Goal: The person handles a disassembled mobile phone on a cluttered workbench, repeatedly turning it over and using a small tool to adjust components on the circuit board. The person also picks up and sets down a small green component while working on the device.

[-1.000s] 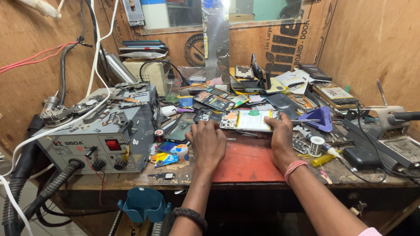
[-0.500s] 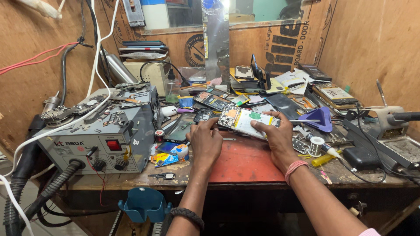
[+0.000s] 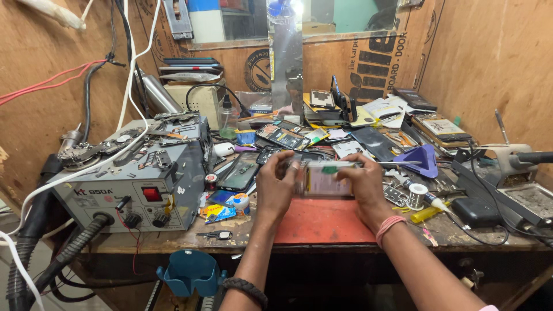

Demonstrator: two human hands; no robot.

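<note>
L hand (image 3: pixel 275 187) & R hand (image 3: pixel 364 185) grip phone (image 3: pixel 322 179) ends above red mat (image 3: pixel 322 222); clutter close round.

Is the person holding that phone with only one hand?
No: both the left hand and the right hand grip the phone above the red mat.

workshop — phone repair | hot-air rework station (image 3: pixel 135 184) | scattered phone parts (image 3: pixel 285 138) — plywood walls (image 3: pixel 495 63)

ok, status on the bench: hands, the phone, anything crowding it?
Left hand and right hand both grip the opened phone, held above the red mat. Solder spool and loose phone parts crowd close around; hot-air station sits left.
</note>
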